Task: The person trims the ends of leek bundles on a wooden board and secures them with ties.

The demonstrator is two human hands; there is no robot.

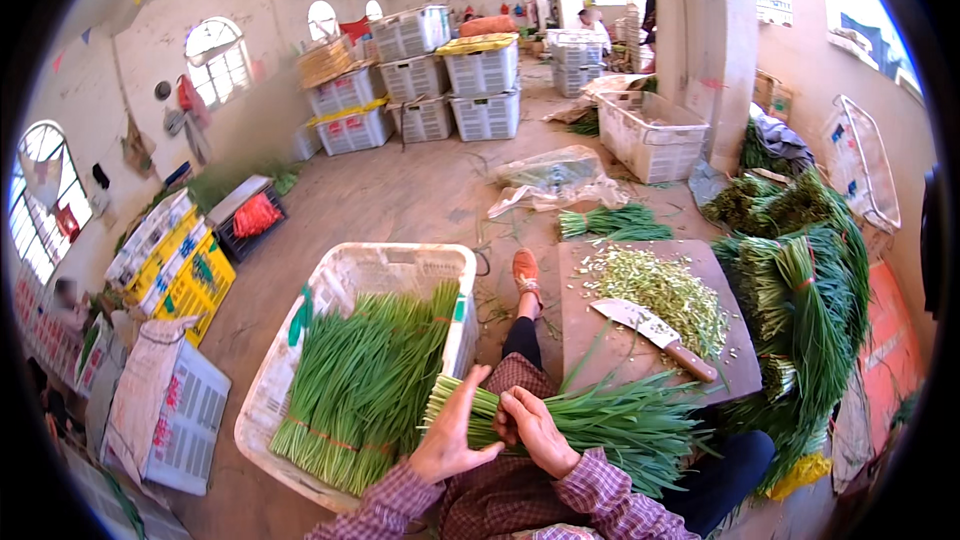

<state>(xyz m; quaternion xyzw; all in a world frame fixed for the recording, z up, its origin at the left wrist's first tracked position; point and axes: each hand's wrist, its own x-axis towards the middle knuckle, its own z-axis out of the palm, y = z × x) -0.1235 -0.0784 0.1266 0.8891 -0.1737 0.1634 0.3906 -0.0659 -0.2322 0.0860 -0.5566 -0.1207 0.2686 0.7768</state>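
A bunch of green chives (622, 420) lies across my lap, pale cut stems to the left and leaf tips to the right. My left hand (453, 427) is beside the stem end, its fingers straight and the thumb spread. Over the stems, my right hand (534, 426) has its fingers curled on the bunch; whatever sits under the fingertips is hidden. Left of me, a white plastic crate (405, 259) holds tied chive bunches (360, 375). On the brown cutting board (600, 352) at right rest a cleaver (645, 326) with a wooden handle and a heap of chopped stem ends (660, 289).
Tall piles of chives (795, 292) stand right of the board. Another bunch (615, 222) lies on the floor beyond it, near a clear plastic sheet (562, 172). Stacked crates (450, 82), a large white bin (652, 139) and a pillar (701, 52) stand farther off. People are in the background.
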